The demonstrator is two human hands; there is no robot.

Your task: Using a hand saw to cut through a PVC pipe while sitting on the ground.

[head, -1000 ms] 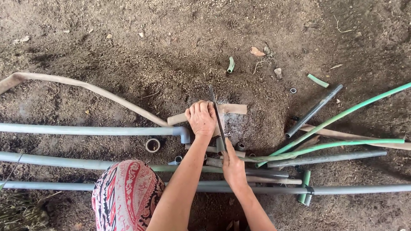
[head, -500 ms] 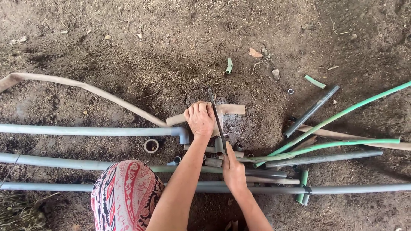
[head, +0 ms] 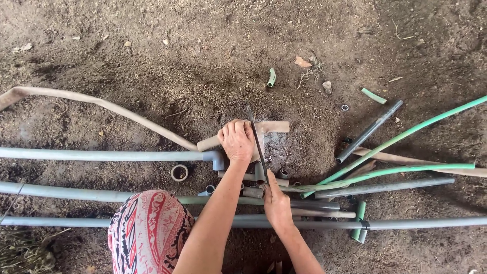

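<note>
Grey pipe (head: 152, 155) pinned under left hand (head: 236, 140); right hand (head: 276, 203) grips saw blade (head: 257, 144).

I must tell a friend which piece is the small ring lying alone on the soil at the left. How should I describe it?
Start at the long grey pipe across the left, the upper of three, ending in an elbow fitting beside the left hand. Just below it, left of the elbow, lies a short pipe ring. Unlike the cut pieces heaped by the hands, it lies alone, open end up.

The right hand (head: 276, 203) has drawn the saw blade (head: 257, 142) slightly back toward the body.
</note>
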